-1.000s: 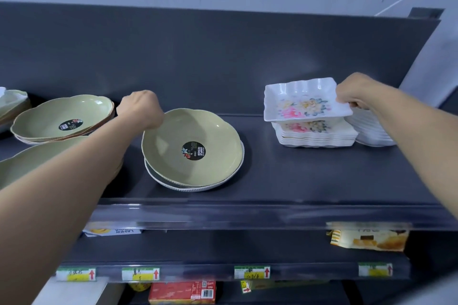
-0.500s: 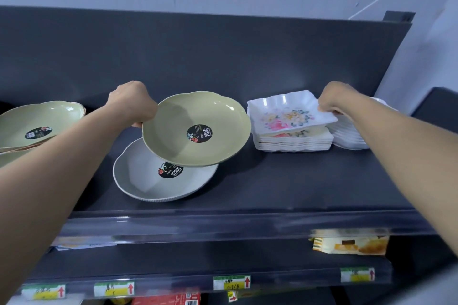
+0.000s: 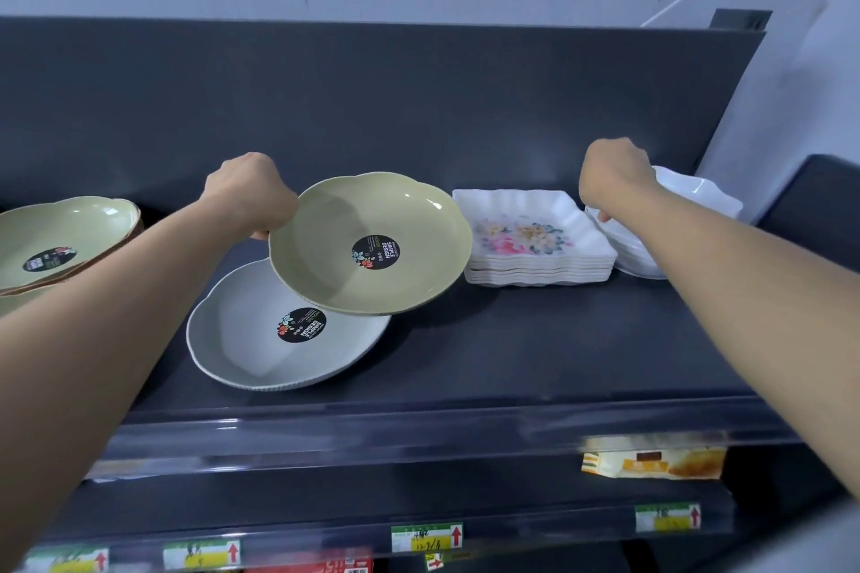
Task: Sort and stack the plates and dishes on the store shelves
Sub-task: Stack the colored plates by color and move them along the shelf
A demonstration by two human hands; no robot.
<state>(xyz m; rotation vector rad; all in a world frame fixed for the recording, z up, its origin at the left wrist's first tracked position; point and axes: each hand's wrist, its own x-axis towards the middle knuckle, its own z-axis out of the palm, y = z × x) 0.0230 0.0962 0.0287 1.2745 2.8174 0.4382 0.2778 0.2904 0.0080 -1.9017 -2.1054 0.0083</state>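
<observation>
My left hand (image 3: 249,195) grips the left rim of a green scalloped plate (image 3: 372,247) with a black round sticker and holds it tilted in the air. Under it a grey plate (image 3: 260,340) with the same sticker lies on the dark shelf (image 3: 535,340). Right of the green plate, a stack of white square dishes (image 3: 535,237) with a flower print stands level. My right hand (image 3: 614,181) is past that stack, its fingers curled on the rim of the top plain white dish (image 3: 693,193) of a pile at the far right. More green plates (image 3: 60,237) are stacked at the left edge.
A clear plastic rail (image 3: 419,423) runs along the shelf front. The dark back panel (image 3: 372,107) rises close behind the dishes. On the lower shelf lies a yellow food box (image 3: 651,463), and price tags (image 3: 426,537) line its edge.
My left hand lifted the green plate off the grey one and carried it up and right. My right hand let the flowered dish down on its stack and shifted to the plain white dishes.
</observation>
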